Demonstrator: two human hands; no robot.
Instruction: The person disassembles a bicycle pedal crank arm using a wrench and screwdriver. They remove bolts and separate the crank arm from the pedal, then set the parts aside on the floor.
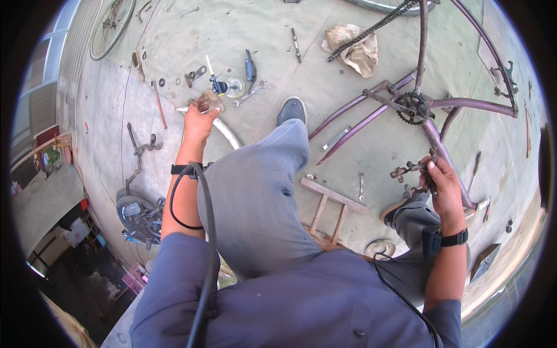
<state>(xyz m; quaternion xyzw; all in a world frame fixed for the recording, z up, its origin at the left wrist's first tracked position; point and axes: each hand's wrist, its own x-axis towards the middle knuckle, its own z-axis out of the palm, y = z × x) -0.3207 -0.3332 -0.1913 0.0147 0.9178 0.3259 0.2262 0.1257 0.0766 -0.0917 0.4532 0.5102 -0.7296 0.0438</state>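
Note:
My left hand (199,124) pinches a thin brownish scrap (212,101) between thumb and fingers; whether it is cloth or sandpaper I cannot tell. Just beyond the fingers stand a clear-based oil can (235,88) with a blue head and yellow spout, and an open-end wrench (250,94). A white curved strip (226,132) lies on the ground beside that hand. Over on the right, my right hand (443,185) grips a rusty bicycle brake caliper (411,168), partly hidden by the fingers. Behind it lies a purple bicycle frame (436,138) with its crankset (412,108).
A bicycle chain (370,29) crosses a beige cloth (363,54). Wrenches (336,138) (361,186) lie near a wooden stool (333,194). A blue-black tool (249,67), a red-handled tool (159,104), a brush (138,66) and a rusty bent bar (138,152) rest leftward.

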